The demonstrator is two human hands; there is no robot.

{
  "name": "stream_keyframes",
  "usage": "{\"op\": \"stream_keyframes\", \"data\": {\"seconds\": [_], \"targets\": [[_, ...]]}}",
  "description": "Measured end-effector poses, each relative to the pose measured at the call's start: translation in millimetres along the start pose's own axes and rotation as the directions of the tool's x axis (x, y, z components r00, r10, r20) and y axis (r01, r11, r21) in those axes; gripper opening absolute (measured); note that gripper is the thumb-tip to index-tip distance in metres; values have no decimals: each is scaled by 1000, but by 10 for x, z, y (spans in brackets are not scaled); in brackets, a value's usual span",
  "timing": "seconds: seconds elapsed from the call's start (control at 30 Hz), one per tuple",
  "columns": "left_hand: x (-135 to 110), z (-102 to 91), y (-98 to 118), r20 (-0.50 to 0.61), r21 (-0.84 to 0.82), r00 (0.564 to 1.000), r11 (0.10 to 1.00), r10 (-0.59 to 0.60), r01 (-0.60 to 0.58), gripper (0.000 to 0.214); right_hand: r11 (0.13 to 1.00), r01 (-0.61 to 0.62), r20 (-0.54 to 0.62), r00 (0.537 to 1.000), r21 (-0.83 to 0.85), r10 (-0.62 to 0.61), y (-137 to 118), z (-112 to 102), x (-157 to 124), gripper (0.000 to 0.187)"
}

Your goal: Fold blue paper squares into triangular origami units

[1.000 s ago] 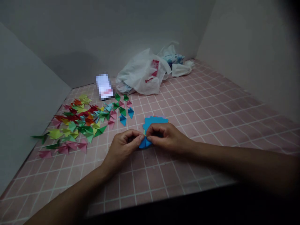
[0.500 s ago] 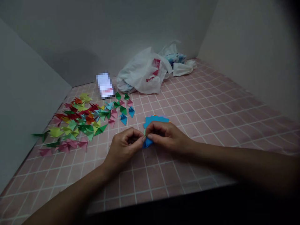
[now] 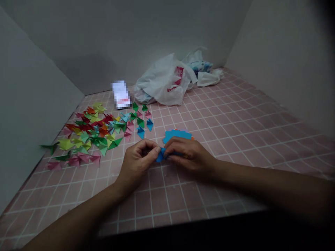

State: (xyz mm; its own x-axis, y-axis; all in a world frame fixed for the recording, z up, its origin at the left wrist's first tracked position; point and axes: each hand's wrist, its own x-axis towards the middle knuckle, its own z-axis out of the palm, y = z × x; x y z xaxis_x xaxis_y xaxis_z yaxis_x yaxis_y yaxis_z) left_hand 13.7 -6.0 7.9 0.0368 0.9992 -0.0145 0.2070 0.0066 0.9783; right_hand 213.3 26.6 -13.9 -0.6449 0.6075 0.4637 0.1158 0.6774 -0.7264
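Between my two hands is a small piece of folded blue origami paper, partly hidden by the fingers. My left hand pinches its left side between thumb and forefinger. From the right, my right hand grips the other side with its fingers closed. Just behind the right hand lies a stack of coloured paper sheets, blue on top with orange and purple edges showing. Two small blue folded paper pieces rest beyond my left hand.
Many folded paper cranes in several colours spread over the left of the pink checked cloth. A phone with a lit, blurred screen stands behind them. White plastic bags lie by the back wall.
The blue paper has shifted slightly left between my fingers, and my right hand has turned a little over it. The whole view has moved slightly, so the scene sits farther right.
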Motion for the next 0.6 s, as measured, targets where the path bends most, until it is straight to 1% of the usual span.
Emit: {"op": "stream_keyframes", "data": {"seconds": [0.17,0.23,0.37,0.5,0.57,0.6], "targets": [[-21,14,26,-12,38,999,999,34,-34,11,1000,7,-55,998,-19,-8,-22,13,1,9],[-27,18,35,-14,57,999,997,47,-46,12,999,26,-57,998,-27,-27,-24,18,2,9],[-14,15,35,-3,86,998,995,57,-56,13,994,79,-5,997,-75,-79,-12,16,4,12],[5,10,19,44,107,997,992,65,-69,14,984,107,59,993,-146,-99,6,-4,-2,16],[3,8,5,54,122,995,989,82,-88,14,985,101,59,994,-141,-93,11,-15,-4,18],[0,6,-3,50,126,994,987,94,-100,14,990,93,55,995,-107,-88,12,-19,-3,18]]}}
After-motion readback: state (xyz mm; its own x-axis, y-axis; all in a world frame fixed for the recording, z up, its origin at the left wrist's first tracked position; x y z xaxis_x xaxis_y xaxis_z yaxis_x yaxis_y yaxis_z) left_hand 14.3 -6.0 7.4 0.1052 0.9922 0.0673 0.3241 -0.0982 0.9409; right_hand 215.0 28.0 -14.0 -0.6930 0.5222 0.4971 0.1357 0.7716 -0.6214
